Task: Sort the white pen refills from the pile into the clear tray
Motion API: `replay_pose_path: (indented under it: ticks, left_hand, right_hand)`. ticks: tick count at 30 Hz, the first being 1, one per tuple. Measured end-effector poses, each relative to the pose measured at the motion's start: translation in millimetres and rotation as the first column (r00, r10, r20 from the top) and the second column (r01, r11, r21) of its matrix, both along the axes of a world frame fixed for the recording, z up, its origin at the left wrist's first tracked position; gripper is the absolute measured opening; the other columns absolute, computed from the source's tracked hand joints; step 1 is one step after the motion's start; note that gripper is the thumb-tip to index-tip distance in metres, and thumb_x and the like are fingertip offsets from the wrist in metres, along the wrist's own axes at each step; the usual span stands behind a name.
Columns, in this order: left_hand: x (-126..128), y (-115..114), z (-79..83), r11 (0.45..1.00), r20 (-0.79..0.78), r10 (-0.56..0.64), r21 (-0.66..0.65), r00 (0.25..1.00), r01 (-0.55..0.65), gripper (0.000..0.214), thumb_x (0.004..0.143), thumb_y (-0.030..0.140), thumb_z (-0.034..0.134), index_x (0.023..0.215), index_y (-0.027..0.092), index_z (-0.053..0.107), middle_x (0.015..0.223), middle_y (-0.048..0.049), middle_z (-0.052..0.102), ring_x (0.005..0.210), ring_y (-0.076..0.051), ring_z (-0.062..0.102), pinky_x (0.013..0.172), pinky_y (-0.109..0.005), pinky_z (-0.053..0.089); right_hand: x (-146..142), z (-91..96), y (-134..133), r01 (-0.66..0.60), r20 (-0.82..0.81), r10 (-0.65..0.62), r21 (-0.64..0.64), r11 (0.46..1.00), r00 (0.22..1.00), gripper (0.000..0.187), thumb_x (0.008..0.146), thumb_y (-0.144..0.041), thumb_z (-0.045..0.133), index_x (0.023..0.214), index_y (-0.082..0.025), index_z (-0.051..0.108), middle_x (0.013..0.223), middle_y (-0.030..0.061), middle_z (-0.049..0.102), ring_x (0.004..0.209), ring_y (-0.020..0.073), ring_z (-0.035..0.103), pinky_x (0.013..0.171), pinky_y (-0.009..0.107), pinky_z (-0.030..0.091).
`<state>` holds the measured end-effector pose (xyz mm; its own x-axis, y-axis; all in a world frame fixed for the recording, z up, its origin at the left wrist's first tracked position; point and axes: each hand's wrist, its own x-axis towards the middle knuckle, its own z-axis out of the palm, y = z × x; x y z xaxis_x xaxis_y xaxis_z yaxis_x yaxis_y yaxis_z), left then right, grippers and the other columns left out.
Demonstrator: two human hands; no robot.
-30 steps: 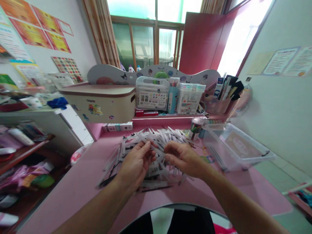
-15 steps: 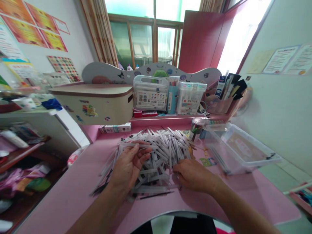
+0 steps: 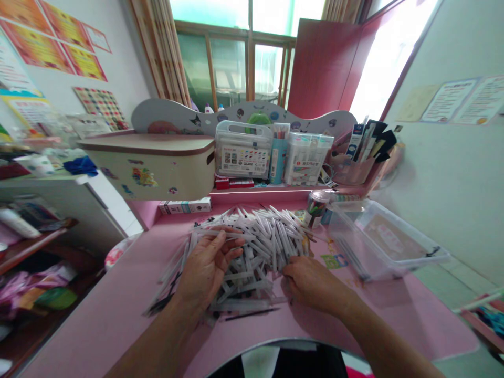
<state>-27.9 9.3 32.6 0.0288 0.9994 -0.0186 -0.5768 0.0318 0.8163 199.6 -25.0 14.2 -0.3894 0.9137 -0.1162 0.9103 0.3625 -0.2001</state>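
A large heap of white, translucent pen barrels (image 3: pixel 255 252) is spread over the pink desk (image 3: pixel 98 315), with a few dark slender pieces among them. On the heap's left side, my left hand (image 3: pixel 202 270) pinches one slim pen barrel (image 3: pixel 236 235) between thumb and fingers, palm partly turned up. At the lower right edge of the heap is my right hand (image 3: pixel 311 283), back upward and fingers curled together. Whatever its fingertips grip is hidden. A thin dark stick (image 3: pixel 252 314) lies near the desk's front edge.
A clear plastic bin (image 3: pixel 394 262) stands at the right, beside a jar of coloured pens (image 3: pixel 316 209). Behind, a shelf carries a lidded cream box (image 3: pixel 157 168), marker cases (image 3: pixel 244 155) and a pink pen holder (image 3: pixel 356 168). A long carton (image 3: pixel 185 206) lies under the cream box.
My right hand has shifted slightly to the right, away from the heap's edge. My left hand keeps its pinch on the pen barrel, almost still.
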Motion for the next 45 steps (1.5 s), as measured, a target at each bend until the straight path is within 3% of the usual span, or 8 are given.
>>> replay_pose_path:
  ticks: [5,8,11,14,17,29,38,45]
  left_hand:
    - [-2,2,-3.4,1.0,-0.058,0.008,0.031,0.998,-0.007,0.017,0.079,0.025,0.074,0.09,0.015,0.066,0.09,-0.0038,0.073,0.075,-0.014,0.071,0.061,-0.021,0.06]
    - [-2,3,-3.4,1.0,-0.073,0.017,-0.003,0.997,-0.017,0.016,0.079,0.024,0.073,0.09,0.015,0.064,0.09,-0.0036,0.073,0.074,-0.014,0.072,0.06,-0.02,0.059]
    - [0,3,-2.0,0.999,-0.066,0.041,-0.023,0.997,-0.043,0.013,0.083,0.023,0.07,0.091,0.016,0.062,0.089,-0.004,0.073,0.074,-0.015,0.073,0.058,-0.02,0.059]
    - [1,2,0.3,0.994,-0.031,0.095,-0.06,0.995,-0.096,0.006,0.089,0.021,0.061,0.091,0.016,0.06,0.083,-0.0045,0.074,0.072,-0.016,0.074,0.055,-0.02,0.058]
    - [1,3,2.6,0.985,0.023,0.138,-0.11,0.99,-0.135,0.011,0.095,0.019,0.051,0.09,0.015,0.059,0.078,-0.0055,0.074,0.067,-0.015,0.074,0.053,-0.018,0.057]
    - [3,1,1.8,0.988,0.04,0.109,-0.116,0.993,-0.103,0.008,0.094,0.018,0.053,0.091,0.014,0.059,0.076,-0.0061,0.074,0.066,-0.015,0.073,0.053,-0.018,0.057]
    - [-2,0,0.7,0.997,0.018,0.005,-0.078,1.0,-0.003,0.003,0.091,0.017,0.059,0.091,0.015,0.06,0.078,-0.0059,0.076,0.067,-0.014,0.074,0.054,-0.018,0.058]
    - [4,-8,1.8,0.991,0.075,-0.084,-0.101,0.994,0.092,0.003,0.088,0.013,0.061,0.09,0.014,0.063,0.08,-0.0055,0.076,0.066,-0.013,0.073,0.056,-0.017,0.059]
  right_hand:
    - [9,14.4,1,0.015,-0.196,0.001,0.084,0.996,0.981,0.01,0.078,-0.014,0.054,0.075,-0.016,0.064,0.079,0.0062,0.065,0.077,0.0184,0.058,0.068,0.028,0.037]
    - [16,21.8,4,0.091,-0.491,-0.017,0.127,0.988,0.871,0.005,0.076,-0.014,0.056,0.075,-0.018,0.058,0.069,0.0007,0.057,0.065,0.0139,0.051,0.062,0.026,0.035]
    - [22,18.9,7,0.119,-0.868,-0.045,0.016,0.993,0.495,0.005,0.078,-0.022,0.059,0.079,-0.02,0.056,0.067,-0.002,0.051,0.058,0.0114,0.046,0.056,0.024,0.035]
    - [23,13.2,10,-0.036,-0.99,-0.12,-0.123,0.992,0.079,0.015,0.076,-0.031,0.065,0.079,-0.021,0.054,0.065,-0.0029,0.051,0.052,0.0096,0.042,0.049,0.022,0.032]
    - [23,12.0,10,-0.152,-0.973,-0.212,-0.198,0.968,-0.087,0.02,0.071,-0.032,0.071,0.074,-0.02,0.055,0.061,-0.0034,0.049,0.048,0.0081,0.04,0.046,0.021,0.028]
    - [18,3.1,16,-0.334,-0.921,-0.344,-0.271,0.903,-0.183,0.018,0.07,-0.023,0.077,0.075,-0.015,0.062,0.062,-0.0015,0.057,0.046,0.0059,0.047,0.044,0.017,0.028]
    - [20,3.6,15,-0.502,-0.861,-0.392,-0.195,0.843,-0.323,0.012,0.077,-0.023,0.072,0.083,-0.014,0.066,0.072,0.0008,0.06,0.055,0.0074,0.054,0.05,0.017,0.04]
    - [6,-2.3,13,-0.606,-0.847,-0.446,-0.198,0.77,-0.29,0.016,0.077,-0.023,0.073,0.088,-0.014,0.065,0.075,0.0003,0.059,0.054,0.006,0.054,0.047,0.015,0.042]
